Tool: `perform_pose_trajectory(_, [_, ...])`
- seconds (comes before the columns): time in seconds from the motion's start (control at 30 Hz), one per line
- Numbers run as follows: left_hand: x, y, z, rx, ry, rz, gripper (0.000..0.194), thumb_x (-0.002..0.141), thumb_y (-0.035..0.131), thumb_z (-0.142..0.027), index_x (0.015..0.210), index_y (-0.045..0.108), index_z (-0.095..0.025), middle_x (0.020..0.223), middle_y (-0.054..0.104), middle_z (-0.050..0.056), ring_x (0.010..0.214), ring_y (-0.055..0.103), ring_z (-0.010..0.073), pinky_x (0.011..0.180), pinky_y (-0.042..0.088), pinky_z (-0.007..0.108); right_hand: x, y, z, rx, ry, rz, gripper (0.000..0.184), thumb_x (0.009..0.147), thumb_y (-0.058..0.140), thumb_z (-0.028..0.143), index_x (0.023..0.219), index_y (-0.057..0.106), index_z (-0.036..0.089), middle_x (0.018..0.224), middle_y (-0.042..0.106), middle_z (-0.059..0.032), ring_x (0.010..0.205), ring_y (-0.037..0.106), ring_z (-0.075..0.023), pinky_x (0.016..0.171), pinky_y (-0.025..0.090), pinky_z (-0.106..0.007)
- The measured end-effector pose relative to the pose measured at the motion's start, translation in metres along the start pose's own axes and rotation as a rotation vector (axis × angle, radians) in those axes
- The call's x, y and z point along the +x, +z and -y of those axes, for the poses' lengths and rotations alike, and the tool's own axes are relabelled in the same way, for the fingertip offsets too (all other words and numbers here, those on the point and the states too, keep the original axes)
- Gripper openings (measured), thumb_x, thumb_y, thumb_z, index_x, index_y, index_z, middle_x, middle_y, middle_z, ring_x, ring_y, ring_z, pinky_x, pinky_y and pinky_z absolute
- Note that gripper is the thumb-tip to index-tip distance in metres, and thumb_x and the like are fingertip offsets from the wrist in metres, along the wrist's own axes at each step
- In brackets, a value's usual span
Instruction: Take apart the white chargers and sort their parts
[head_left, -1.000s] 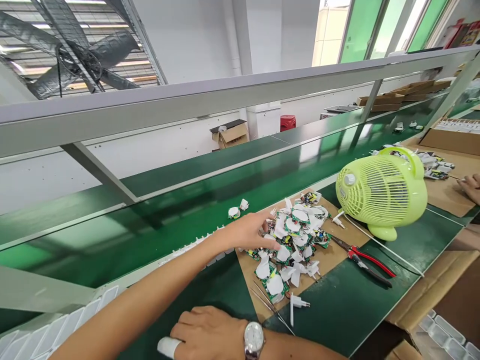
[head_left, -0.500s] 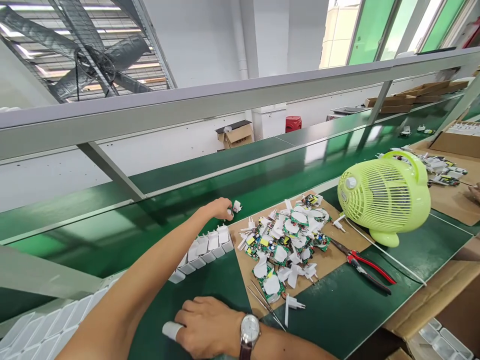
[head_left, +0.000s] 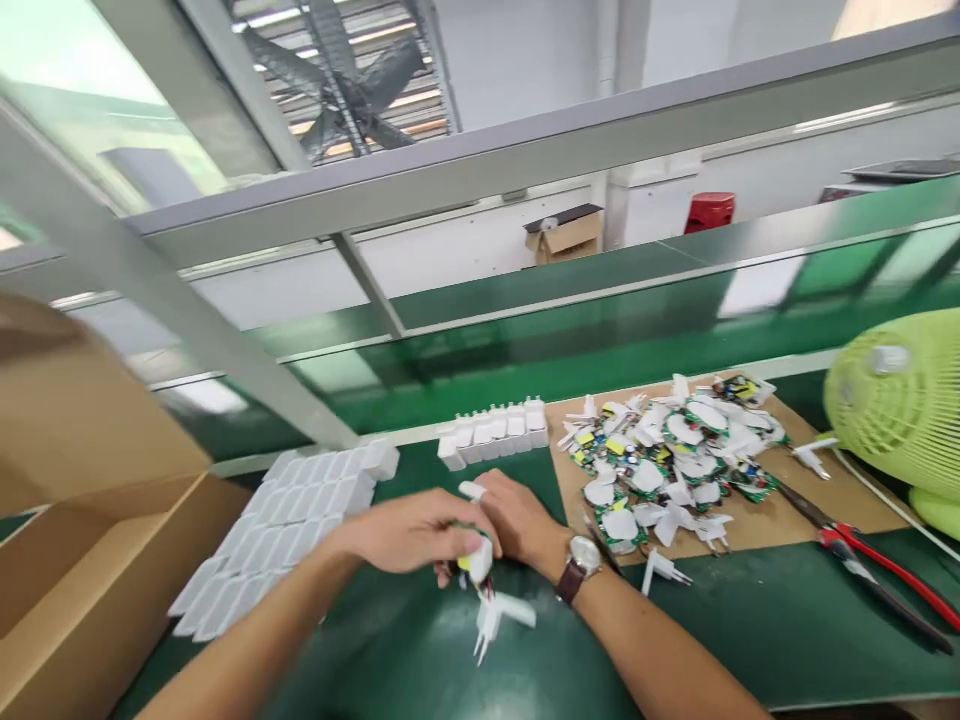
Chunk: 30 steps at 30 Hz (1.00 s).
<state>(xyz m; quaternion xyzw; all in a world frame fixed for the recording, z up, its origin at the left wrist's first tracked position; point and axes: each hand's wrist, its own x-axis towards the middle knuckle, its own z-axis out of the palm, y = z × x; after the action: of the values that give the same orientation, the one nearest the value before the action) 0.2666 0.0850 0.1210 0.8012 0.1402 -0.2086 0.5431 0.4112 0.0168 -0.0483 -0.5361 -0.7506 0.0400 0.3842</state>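
Note:
My left hand (head_left: pixel 405 532) is closed on a small white charger part (head_left: pixel 478 562) with a green and yellow circuit board; white plug pieces (head_left: pixel 496 612) hang below it. My right hand (head_left: pixel 521 522), with a wristwatch (head_left: pixel 580 562) and a white finger cot (head_left: pixel 472 490), is curled against the left hand on the same part. Both hands are held just above the green bench (head_left: pixel 750 630). A pile of circuit boards with white plugs (head_left: pixel 671 455) lies on a cardboard sheet (head_left: pixel 847 500) to the right of the hands.
A row of white charger shells (head_left: pixel 495 430) and trays of more shells (head_left: pixel 300 510) lie behind the hands. An open cardboard box (head_left: pixel 82 570) stands at the left. A lime-green fan (head_left: pixel 904 400), red-handled pliers (head_left: pixel 889 575) and a loose plug (head_left: pixel 664 570) are at the right.
My left hand came back from the far edge of the bench with a part. My right hand lifted off the bench to meet it. The view swung left, showing the box.

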Motion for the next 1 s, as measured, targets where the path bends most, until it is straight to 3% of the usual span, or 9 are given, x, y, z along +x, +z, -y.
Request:
perform_pose_trajectory(0.1, [-0.001,0.04,0.042,0.037,-0.155,-0.039,0.051,0.101,0.051,-0.063,0.106,0.072,-0.017,0.075,0.073,0.004,0.054,0.067,0.0141,0.051,0.052,0.021,-0.007,0.006,-0.005,0.03,0.003,-0.035,0.038,0.088,0.052,0.002,0.12,0.067,0.015,0.112,0.068,-0.0143,0.105,0.061,-0.028,0.094,0.057,-0.045])
perform_pose_trajectory(0.17, [-0.003,0.046,0.058,0.289,-0.176,-0.202,0.043,0.104,0.049,-0.057,0.112,0.071,-0.02,0.073,0.073,0.001,0.057,0.069,0.015,0.056,0.054,0.022,-0.012,0.008,-0.005,0.047,0.012,-0.052,0.041,0.089,0.049,0.002,0.124,0.067,0.014,0.112,0.069,-0.0156,0.106,0.062,-0.0297,0.095,0.057,-0.049])
perform_pose_trajectory(0.27, [-0.019,0.023,0.068,0.751,-0.23,-0.575,0.035,0.103,0.053,-0.046,0.123,0.071,-0.023,0.103,0.078,0.008,0.092,0.075,0.0247,0.082,0.058,0.033,-0.018,0.007,-0.002,0.065,0.055,-0.071,0.041,0.095,0.047,0.007,0.13,0.065,0.017,0.113,0.069,-0.0138,0.107,0.064,-0.0287,0.097,0.058,-0.049])
perform_pose_trajectory(0.4, [-0.048,-0.036,0.084,0.89,-0.353,-0.851,0.031,0.097,0.062,-0.03,0.122,0.072,-0.015,0.132,0.067,0.019,0.126,0.059,0.0375,0.107,0.048,0.052,-0.016,0.002,0.002,0.07,0.179,-0.069,0.036,0.1,0.047,0.016,0.131,0.065,0.018,0.113,0.071,-0.0127,0.107,0.066,-0.0274,0.1,0.057,-0.048])
perform_pose_trajectory(0.53, [-0.049,-0.072,0.104,0.955,-0.425,-0.893,0.027,0.09,0.075,-0.03,0.112,0.073,-0.014,0.139,0.061,0.016,0.136,0.051,0.0377,0.113,0.043,0.058,-0.01,-0.009,0.013,0.07,0.34,-0.006,0.035,0.103,0.048,0.025,0.13,0.065,0.012,0.108,0.073,-0.0139,0.097,0.071,-0.0249,0.094,0.059,-0.043])
perform_pose_trajectory(0.63, [-0.039,-0.08,0.109,0.987,-0.439,-0.891,0.036,0.097,0.07,-0.035,0.127,0.065,-0.016,0.144,0.057,0.012,0.134,0.054,0.032,0.112,0.046,0.058,-0.019,-0.021,0.04,0.078,0.407,0.099,0.04,0.101,0.056,0.035,0.132,0.064,0.012,0.106,0.075,-0.0128,0.094,0.073,-0.0247,0.09,0.06,-0.04])
perform_pose_trajectory(0.77, [-0.036,-0.08,0.1,0.976,-0.433,-0.872,0.036,0.099,0.069,-0.035,0.129,0.063,-0.016,0.138,0.061,0.012,0.127,0.06,0.0303,0.107,0.051,0.056,-0.048,-0.039,0.086,-0.065,0.343,0.335,0.059,0.087,0.075,0.037,0.138,0.061,0.011,0.116,0.071,-0.0165,0.108,0.068,-0.0348,0.094,0.058,-0.051])
perform_pose_trajectory(0.87, [-0.043,-0.058,0.087,0.949,-0.337,-0.835,0.017,0.094,0.07,-0.027,0.103,0.071,-0.013,0.136,0.062,0.014,0.128,0.058,0.0317,0.11,0.048,0.051,-0.069,-0.048,0.1,-0.214,0.292,0.447,0.053,0.088,0.07,0.02,0.138,0.059,0.009,0.115,0.069,-0.0191,0.11,0.064,-0.0379,0.093,0.057,-0.056])
perform_pose_trajectory(1.0, [-0.047,0.004,0.078,0.807,-0.004,-0.692,0.01,0.09,0.067,-0.028,0.09,0.069,-0.018,0.144,0.054,0.007,0.109,0.067,0.0218,0.093,0.054,0.031,-0.088,-0.051,0.09,-0.148,0.223,0.332,0.063,0.091,0.06,0.01,0.152,0.043,0.011,0.135,0.063,-0.02,0.133,0.054,-0.0353,0.108,0.053,-0.056])
